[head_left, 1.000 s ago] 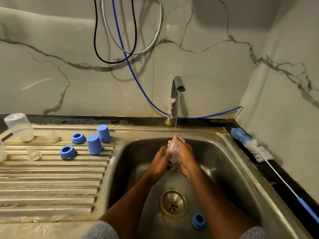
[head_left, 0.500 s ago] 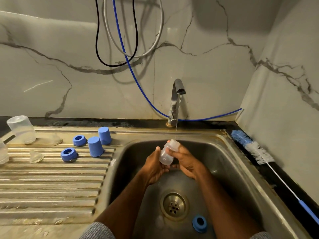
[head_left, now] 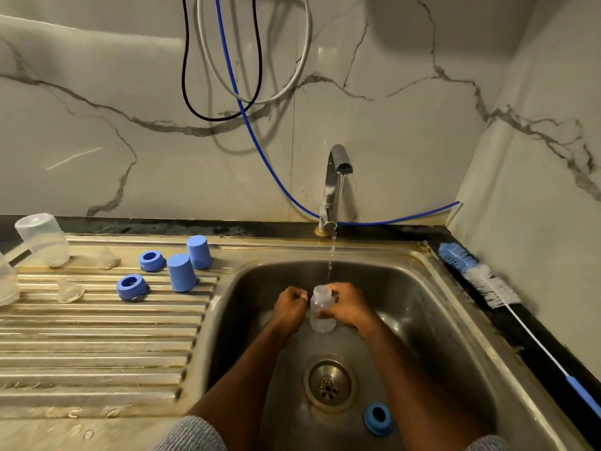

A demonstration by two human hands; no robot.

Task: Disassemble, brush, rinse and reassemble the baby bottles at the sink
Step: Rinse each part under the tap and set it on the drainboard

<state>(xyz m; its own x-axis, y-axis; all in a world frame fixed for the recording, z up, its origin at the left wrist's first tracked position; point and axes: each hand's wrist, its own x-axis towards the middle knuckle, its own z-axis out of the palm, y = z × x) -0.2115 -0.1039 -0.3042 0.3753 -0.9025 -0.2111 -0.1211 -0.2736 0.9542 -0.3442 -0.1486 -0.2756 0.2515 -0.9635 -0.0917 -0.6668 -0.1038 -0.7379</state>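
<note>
Below marble walls, right hand (head_left: 346, 305) grips bottle (head_left: 322, 310) over steel sink (head_left: 432, 307), left hand (head_left: 289, 307) fisted.

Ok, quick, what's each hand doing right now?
Left hand: fingers curled into a fist, holding nothing visible.
Right hand: gripping the small clear plastic baby bottle under the tap's stream.

1. The light is dim and warm, with a yellow-green tint.
2. Soft shadows of the cables (head_left: 227, 60) fall on the wall (head_left: 97, 125).
3. Small glare shines on the tap (head_left: 335, 177).
4. The frame edges bend; the lower left corner is blurred.
</note>
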